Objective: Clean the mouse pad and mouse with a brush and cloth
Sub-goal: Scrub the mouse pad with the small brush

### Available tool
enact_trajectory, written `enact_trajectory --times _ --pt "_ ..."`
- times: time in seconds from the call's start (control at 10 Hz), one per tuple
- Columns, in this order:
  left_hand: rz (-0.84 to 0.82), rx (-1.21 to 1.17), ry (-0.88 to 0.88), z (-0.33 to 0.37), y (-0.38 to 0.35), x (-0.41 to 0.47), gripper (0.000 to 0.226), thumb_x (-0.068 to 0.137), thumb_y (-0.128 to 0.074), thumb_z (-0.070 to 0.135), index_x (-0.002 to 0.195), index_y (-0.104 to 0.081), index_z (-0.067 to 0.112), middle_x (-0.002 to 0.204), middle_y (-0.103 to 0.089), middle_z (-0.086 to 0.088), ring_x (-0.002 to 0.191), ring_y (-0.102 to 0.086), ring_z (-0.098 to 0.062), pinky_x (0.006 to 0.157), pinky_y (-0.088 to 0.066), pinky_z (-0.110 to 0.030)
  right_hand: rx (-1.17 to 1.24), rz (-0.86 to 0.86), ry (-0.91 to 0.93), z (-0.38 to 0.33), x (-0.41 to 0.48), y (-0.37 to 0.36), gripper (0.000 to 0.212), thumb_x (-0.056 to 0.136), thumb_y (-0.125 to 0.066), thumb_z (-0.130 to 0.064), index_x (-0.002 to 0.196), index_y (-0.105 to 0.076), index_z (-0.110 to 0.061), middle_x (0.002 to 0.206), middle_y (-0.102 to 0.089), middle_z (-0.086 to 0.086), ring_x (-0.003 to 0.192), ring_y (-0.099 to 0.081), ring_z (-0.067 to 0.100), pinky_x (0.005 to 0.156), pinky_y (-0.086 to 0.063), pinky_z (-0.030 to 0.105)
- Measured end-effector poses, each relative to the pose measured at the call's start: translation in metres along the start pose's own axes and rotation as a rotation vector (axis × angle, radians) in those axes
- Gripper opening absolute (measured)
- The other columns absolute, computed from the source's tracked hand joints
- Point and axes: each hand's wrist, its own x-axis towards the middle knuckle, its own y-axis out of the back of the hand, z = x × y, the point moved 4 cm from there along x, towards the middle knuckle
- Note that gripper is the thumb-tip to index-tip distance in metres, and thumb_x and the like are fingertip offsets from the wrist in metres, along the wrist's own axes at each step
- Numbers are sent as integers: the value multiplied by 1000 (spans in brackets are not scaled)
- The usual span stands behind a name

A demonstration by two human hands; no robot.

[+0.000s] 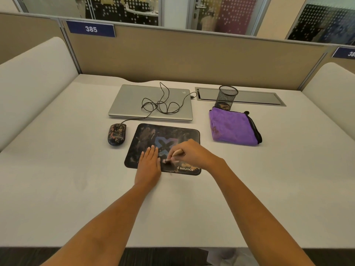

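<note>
Light grey desk (57, 169), boxed in by a tan partition (192, 58) at the back with a 385 tag (91, 29). A rounded white left divider (34, 73) closes off that side. Next comes the mouse (116, 134), black and badly smeared, sitting just off the pad's left edge with its cable (159, 104) looping onto the closed silver laptop (130, 100) behind. The mouse pad (146, 137) lies flat mid-desk, blotchy with pale stains. The left hand (148, 166) rests flat on its near-left part, fingers straight and together, gripping nothing. Just beside it, the right hand (192, 152) has its fingers curled round a small wooden-handled brush (177, 153), bristle end down on the pad. Further right the folded purple cloth (230, 129) lies apart from the pad, with a black mesh cup (227, 96) right behind it. Then comes the right divider (330, 87). A wide stretch of desk runs between the pad and the front edge, on both sides of the arms.
</note>
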Motion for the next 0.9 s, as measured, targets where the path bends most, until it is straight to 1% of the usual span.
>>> enact_trajectory --times 0.1,0.2,0.3,0.4,0.5,0.6,0.7,0.8,0.9 --pt "-3 24 -11 0 -1 -1 49 101 -21 26 147 -14 10 156 -13 -5 145 -5 -17 115 8 -27 -30 -82 1 2 -4 -3 12 85 -66 -14 94 -73 -17 95 -72 0 85 -62 10 76 -49 24" --pt "-14 31 -13 1 -1 -1 50 102 -20 27 148 -13 11 157 -11 -5 145 -3 -17 115 8 -28 26 -22 -9 6 -5 5 12 85 -66 -16 94 -74 -18 95 -71 0 86 -62 13 74 -47 20" --pt "-19 25 -7 1 -1 -1 49 102 -20 27 148 -13 11 157 -11 -5 145 -3 -17 115 8 -28 42 31 7 1 -5 3 13 87 -64 -16 97 -73 -15 96 -71 3 86 -63 15 76 -49 23" --pt "-24 27 -4 1 -1 -1 49 102 -19 25 148 -13 11 157 -10 -5 145 -2 -17 116 7 -29 43 -21 43 -3 -8 -8 13 86 -65 -15 97 -73 -13 95 -72 2 85 -63 12 77 -49 22" --pt "-11 11 -2 2 0 -2 48 102 -19 25 147 -14 10 157 -12 -5 145 -4 -17 115 8 -26 42 -67 -57 13 -11 3 13 85 -65 -13 94 -74 -15 95 -72 1 82 -62 11 73 -49 22" --pt "-4 6 -2 2 1 -2 48 102 -19 25 147 -15 11 156 -13 -4 145 -4 -17 114 8 -26 1 -67 -111 21 -11 11 13 84 -66 -16 95 -74 -17 95 -72 2 81 -62 12 69 -49 22" --pt "-4 11 -3 2 0 -2 48 102 -19 25 147 -14 11 156 -13 -4 145 -4 -17 114 8 -26 61 22 -118 20 -9 14 14 85 -65 -17 96 -73 -18 96 -71 3 84 -62 14 71 -49 23" --pt "-8 29 1 2 0 -2 48 102 -19 25 148 -14 11 157 -12 -4 145 -3 -17 114 8 -27 120 73 -73 8 -7 5 13 87 -64 -16 95 -73 -18 98 -71 2 87 -61 13 72 -48 21" --pt "-12 34 -2 2 0 -3 48 102 -18 24 148 -13 11 157 -11 -4 145 -3 -17 115 6 -28 53 -9 -56 6 -7 0 14 86 -64 -16 96 -74 -15 96 -72 1 86 -62 13 70 -47 19"
